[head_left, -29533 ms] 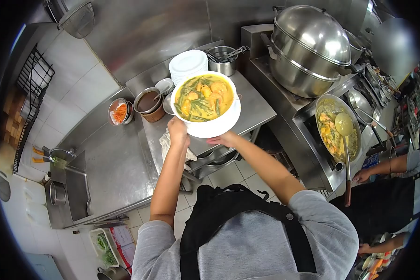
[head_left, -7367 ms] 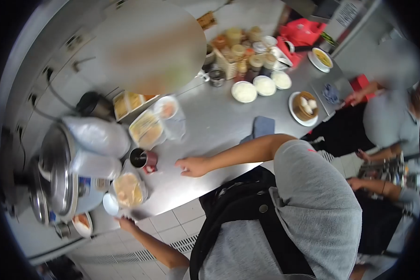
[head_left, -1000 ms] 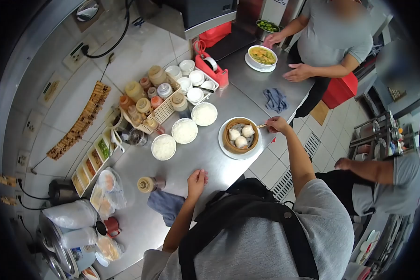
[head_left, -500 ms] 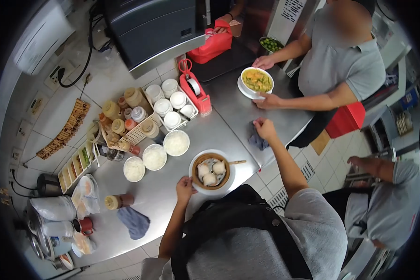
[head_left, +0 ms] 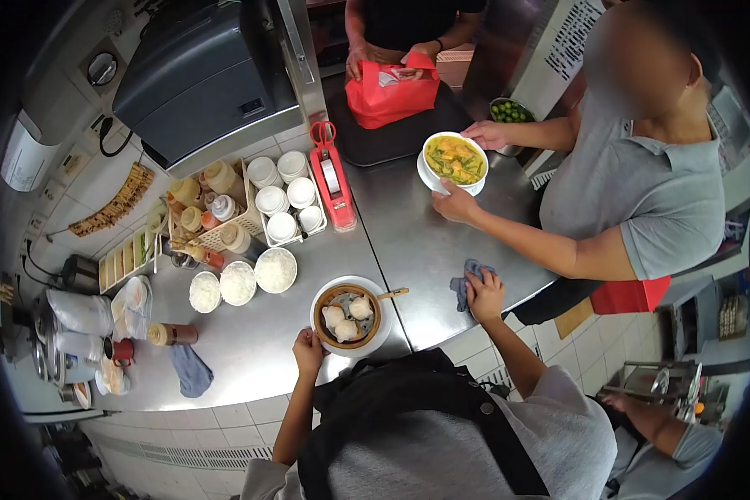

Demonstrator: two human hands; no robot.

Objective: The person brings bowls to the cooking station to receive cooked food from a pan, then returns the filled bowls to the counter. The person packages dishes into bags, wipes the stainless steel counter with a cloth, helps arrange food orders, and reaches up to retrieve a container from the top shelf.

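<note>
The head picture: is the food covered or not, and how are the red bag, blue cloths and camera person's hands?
Steamer basket: open, three dumplings showing, on a plate
Rice bowls: uncovered, heaped full
Stew bowl: uncovered, held by a co-worker's hands
Red bag: in another person's hands
Blue cloth: crumpled, partly covered
Other cloth: lying loose
Left hand: curled at the plate's edge, grip unclear
Right hand: spread on the crumpled cloth, grip unclear

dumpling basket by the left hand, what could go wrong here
The plate under the basket sits near the front edge of the counter; a tug by the left hand might tip it off. The handle juts past the plate's rim, so the right hand, on the cloth, could snag it if drawn back.
</note>
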